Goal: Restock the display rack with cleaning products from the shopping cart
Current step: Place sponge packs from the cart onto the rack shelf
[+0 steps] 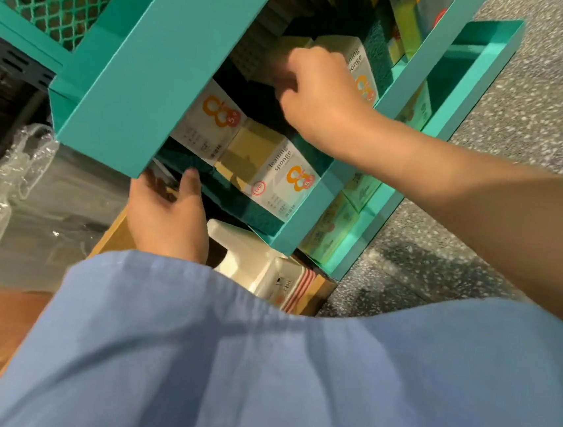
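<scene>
My right hand [314,89] grips a sponge pack [357,71] on the teal rack [142,72], nudging it square against its neighbours; left hand [170,213] steadies a lower pack [266,174], thumb on it (fingers hidden), push gently

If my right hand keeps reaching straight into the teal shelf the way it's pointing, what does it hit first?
Most likely the cleaning sponge pack right at the right hand, whose fingers already seem on it; depth behind is unclear.

You see dim, warm indoor light; your blue cloth sleeve [258,366] blurs at six o'clock, edges bending outward.
</scene>
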`<state>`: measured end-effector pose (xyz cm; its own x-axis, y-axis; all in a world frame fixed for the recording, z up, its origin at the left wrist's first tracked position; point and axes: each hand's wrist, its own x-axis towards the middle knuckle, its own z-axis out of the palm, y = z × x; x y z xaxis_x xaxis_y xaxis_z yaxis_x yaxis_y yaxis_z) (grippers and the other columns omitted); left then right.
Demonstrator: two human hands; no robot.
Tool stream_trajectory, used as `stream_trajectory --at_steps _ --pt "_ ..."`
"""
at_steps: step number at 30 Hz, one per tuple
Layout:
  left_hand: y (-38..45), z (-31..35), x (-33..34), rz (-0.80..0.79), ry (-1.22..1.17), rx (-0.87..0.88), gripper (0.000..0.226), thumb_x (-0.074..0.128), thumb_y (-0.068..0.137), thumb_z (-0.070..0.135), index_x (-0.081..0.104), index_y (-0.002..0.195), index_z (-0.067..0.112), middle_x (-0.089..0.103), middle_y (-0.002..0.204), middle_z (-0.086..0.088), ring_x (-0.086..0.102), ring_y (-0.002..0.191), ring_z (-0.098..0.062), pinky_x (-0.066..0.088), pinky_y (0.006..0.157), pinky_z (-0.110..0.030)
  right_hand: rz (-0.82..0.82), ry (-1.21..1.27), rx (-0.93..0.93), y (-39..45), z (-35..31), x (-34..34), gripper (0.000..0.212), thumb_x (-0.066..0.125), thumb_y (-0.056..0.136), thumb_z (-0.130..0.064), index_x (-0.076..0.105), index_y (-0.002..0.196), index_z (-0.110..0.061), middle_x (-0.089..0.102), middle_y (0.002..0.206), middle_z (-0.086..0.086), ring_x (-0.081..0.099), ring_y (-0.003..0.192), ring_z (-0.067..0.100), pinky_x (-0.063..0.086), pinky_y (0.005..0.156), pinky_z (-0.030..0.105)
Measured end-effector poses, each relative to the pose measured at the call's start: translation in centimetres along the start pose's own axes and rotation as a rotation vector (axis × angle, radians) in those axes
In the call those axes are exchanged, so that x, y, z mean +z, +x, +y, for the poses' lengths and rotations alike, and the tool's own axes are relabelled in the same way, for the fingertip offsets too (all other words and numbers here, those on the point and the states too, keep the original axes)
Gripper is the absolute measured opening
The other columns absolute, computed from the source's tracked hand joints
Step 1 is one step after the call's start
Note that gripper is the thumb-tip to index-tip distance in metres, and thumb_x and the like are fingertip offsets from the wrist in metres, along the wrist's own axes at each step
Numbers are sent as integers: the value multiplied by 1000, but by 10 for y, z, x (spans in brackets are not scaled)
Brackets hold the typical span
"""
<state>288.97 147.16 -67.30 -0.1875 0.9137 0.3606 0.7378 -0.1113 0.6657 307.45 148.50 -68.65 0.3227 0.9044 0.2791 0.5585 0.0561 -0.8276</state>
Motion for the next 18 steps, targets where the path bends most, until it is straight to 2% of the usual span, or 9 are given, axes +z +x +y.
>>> stream_trajectory --at_steps 2,3,4,6,7,11,15,18 --pt "-37 2 -5 29 36 65 47 64 87 22 50 128 5 58 119 -3 57 104 -15 43 85 -7 86 -4 -42 -17 9 -10 19 49 92 -11 63 104 -8 64 101 8 57 99 23 39 79 24" --pt "-52 6 -4 2 58 139 39 65 87 20 55 121 4 59 108 -1 56 95 -12 39 76 1 88 -12 -43 -27 13 -14 16 50 91 -12 64 99 -9 66 96 7 59 93 22 44 83 29" --pt "-60 8 1 -47 90 206 28 65 86 18 60 110 5 59 97 1 55 86 -10 36 69 2 74 -45 -48 -34 18 -19 14 51 90 -11 64 95 -9 66 92 7 60 89 22 47 83 36" --pt "-61 15 16 -173 162 300 11 63 87 18 65 91 8 57 82 4 52 75 -12 35 63 -9 -3 -183 -66 -47 25 -31 13 49 89 -8 62 90 -9 64 89 9 59 86 26 49 79 41" --pt "-58 22 25 -241 192 338 9 62 88 18 64 87 9 55 80 4 50 74 -13 33 63 -16 -42 -258 -63 -51 28 -41 12 48 88 -7 60 89 -10 63 89 10 58 87 29 48 78 41" --pt "-58 69 61 -423 151 450 9 56 90 14 58 83 9 56 80 -4 49 76 -21 27 65 -26 -97 -453 19 -59 38 -92 14 44 91 -7 58 95 -8 61 98 15 56 93 34 45 81 42" --pt "-67 134 95 -636 100 521 11 54 91 11 60 89 1 62 93 -18 55 91 -34 29 72 -31 -55 -522 280 -70 44 -156 19 43 92 -10 60 99 -5 64 101 17 58 96 34 45 81 37" --pt "-66 193 96 -782 120 619 15 50 90 8 60 89 -3 62 95 -24 56 93 -39 33 77 -38 56 -498 467 -85 28 -215 17 45 89 -9 62 91 -7 66 92 19 60 88 35 47 75 38"
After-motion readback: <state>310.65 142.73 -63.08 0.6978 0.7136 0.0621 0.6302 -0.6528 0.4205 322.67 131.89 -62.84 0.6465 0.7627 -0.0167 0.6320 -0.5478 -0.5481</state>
